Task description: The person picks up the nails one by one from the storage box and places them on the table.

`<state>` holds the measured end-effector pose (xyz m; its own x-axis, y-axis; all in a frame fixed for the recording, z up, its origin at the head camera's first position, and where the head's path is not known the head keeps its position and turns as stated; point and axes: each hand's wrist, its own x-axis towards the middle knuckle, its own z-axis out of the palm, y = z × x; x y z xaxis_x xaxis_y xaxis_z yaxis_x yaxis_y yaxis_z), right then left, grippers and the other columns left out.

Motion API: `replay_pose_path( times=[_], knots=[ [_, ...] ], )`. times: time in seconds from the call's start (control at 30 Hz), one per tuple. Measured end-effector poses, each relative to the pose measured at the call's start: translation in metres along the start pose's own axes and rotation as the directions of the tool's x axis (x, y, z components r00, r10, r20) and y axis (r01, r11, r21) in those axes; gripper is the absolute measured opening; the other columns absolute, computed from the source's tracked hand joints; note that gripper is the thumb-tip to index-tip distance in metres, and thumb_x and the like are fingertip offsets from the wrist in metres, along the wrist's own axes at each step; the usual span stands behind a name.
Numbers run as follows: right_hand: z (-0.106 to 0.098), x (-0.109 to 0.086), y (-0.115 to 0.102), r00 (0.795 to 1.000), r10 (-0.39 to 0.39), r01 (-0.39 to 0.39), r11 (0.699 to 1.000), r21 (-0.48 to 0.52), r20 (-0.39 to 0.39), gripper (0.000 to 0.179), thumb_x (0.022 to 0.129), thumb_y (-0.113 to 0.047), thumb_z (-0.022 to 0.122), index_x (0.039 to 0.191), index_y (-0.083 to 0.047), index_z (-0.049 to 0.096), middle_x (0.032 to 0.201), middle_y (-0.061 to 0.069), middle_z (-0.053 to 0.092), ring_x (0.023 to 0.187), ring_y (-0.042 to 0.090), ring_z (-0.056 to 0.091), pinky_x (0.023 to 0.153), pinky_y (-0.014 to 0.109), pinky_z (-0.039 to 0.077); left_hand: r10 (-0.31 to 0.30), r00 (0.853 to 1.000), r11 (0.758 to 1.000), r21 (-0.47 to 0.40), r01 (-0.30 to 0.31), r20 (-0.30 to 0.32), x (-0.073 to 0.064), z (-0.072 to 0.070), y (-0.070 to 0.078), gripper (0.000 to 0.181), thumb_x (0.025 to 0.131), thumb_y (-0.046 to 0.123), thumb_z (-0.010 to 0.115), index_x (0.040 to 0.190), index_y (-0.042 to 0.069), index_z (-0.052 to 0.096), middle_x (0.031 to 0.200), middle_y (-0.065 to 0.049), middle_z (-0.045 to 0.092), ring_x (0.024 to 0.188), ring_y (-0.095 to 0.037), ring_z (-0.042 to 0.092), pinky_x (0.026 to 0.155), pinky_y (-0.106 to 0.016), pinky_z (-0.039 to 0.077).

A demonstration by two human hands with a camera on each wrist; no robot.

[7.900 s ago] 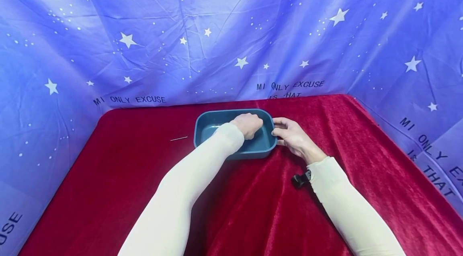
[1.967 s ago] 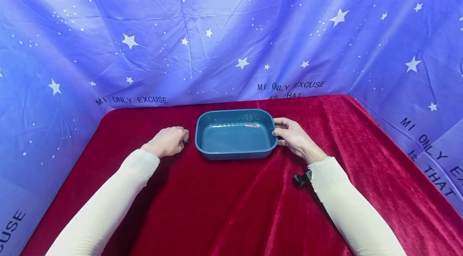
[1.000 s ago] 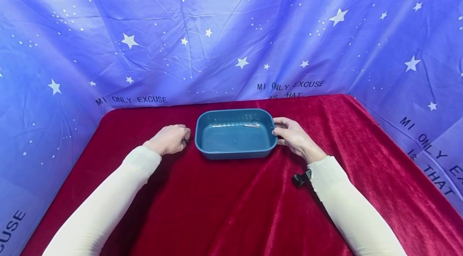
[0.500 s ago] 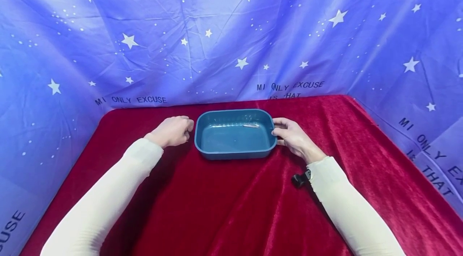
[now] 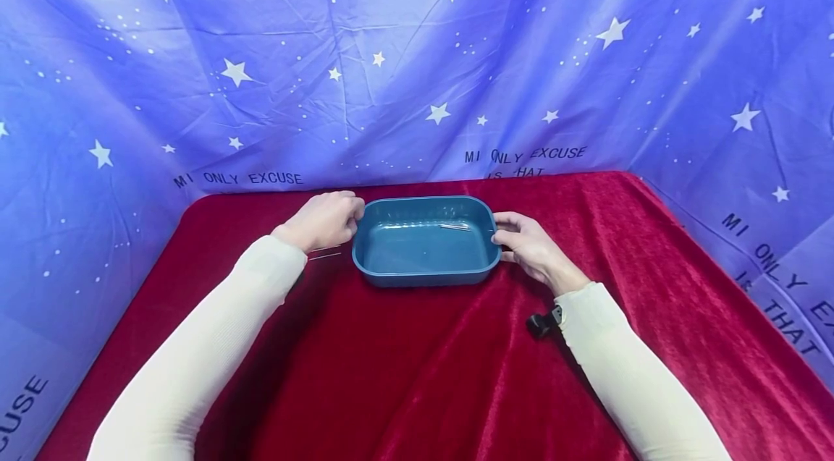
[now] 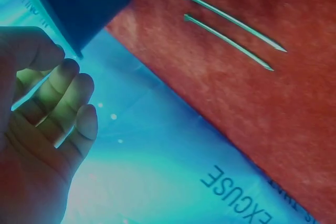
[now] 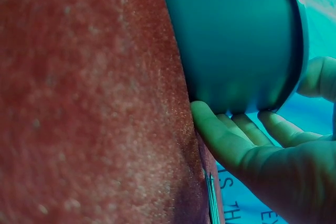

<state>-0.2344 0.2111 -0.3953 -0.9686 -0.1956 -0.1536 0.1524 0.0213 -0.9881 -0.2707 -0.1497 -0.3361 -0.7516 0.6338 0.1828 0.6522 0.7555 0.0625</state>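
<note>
A blue-green rectangular box (image 5: 423, 278) stands on red velvet cloth. A small bundle of thin metal nails (image 5: 455, 226) lies inside it, near the back right. My left hand (image 5: 326, 218) is at the box's back left corner, fingertips close to the rim. Its fingers are loosely bent, and the left wrist view shows nothing between them. Two nails (image 6: 231, 30) lie side by side on the cloth left of the box, under that wrist. My right hand (image 5: 528, 247) holds the box's right end, fingers against the outer wall (image 7: 236, 40) and one digit at the rim.
Metal nails (image 7: 212, 198) also lie on the cloth near my right hand in the right wrist view. A blue curtain (image 5: 391, 85) with white stars hangs behind the table and at both sides. A black wrist camera (image 5: 541, 323) sits beside my right cuff.
My left hand was in the box, then over the cloth at its left; now it is up at the back left corner. One nail lay there before, now two. My right hand stays put.
</note>
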Motion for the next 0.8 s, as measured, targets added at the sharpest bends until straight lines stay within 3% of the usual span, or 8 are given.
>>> replay_pose_path(
  times=[0.13, 0.37, 0.53, 0.8],
  knots=[
    [0.0, 0.0, 0.001, 1.0, 0.001, -0.001, 1.0, 0.004, 0.003, 0.052, 0.086, 0.004, 0.048, 0.136, 0.007, 0.037, 0.127, 0.03, 0.044, 0.094, 0.024, 0.058, 0.079, 0.039, 0.055, 0.018, 1.0, 1.0, 0.021, -0.018, 0.02, 0.008, -0.001, 0.007, 0.014, 0.075, 0.001, 0.054, 0.082, 0.01, 0.063, 0.082, -0.001, 0.057, 0.074, -0.022, 0.055, 0.068, -0.037, 0.049],
    [-0.001, -0.001, 0.002, 1.0, -0.005, 0.005, 1.0, 0.007, 0.017, 0.051, 0.087, 0.003, 0.048, 0.137, 0.007, 0.037, 0.127, 0.032, 0.044, 0.092, 0.025, 0.058, 0.081, 0.042, 0.054, 0.038, 0.998, 0.999, 0.037, -0.04, 0.049, 0.025, -0.001, 0.02, 0.013, 0.075, 0.002, 0.053, 0.079, 0.012, 0.059, 0.081, -0.002, 0.054, 0.073, -0.021, 0.052, 0.065, -0.036, 0.048],
    [-0.001, -0.001, 0.002, 1.0, -0.005, 0.005, 1.0, 0.006, 0.018, 0.051, 0.087, 0.003, 0.048, 0.137, 0.007, 0.037, 0.127, 0.031, 0.045, 0.091, 0.025, 0.058, 0.082, 0.042, 0.054, 0.034, 0.997, 0.998, 0.044, -0.037, 0.067, 0.036, -0.002, 0.028, 0.014, 0.077, 0.003, 0.054, 0.084, 0.012, 0.063, 0.084, -0.002, 0.056, 0.078, -0.02, 0.055, 0.071, -0.037, 0.05],
    [-0.001, 0.0, 0.001, 1.0, -0.002, 0.002, 1.0, -0.003, 0.01, 0.051, 0.087, 0.003, 0.048, 0.137, 0.006, 0.037, 0.128, 0.03, 0.046, 0.092, 0.024, 0.058, 0.08, 0.04, 0.055, 0.052, 0.995, 0.997, 0.061, -0.057, 0.088, 0.05, -0.003, 0.037, 0.01, 0.079, 0.004, 0.054, 0.077, 0.013, 0.058, 0.079, -0.002, 0.054, 0.076, -0.021, 0.054, 0.069, -0.037, 0.049]
  ],
)
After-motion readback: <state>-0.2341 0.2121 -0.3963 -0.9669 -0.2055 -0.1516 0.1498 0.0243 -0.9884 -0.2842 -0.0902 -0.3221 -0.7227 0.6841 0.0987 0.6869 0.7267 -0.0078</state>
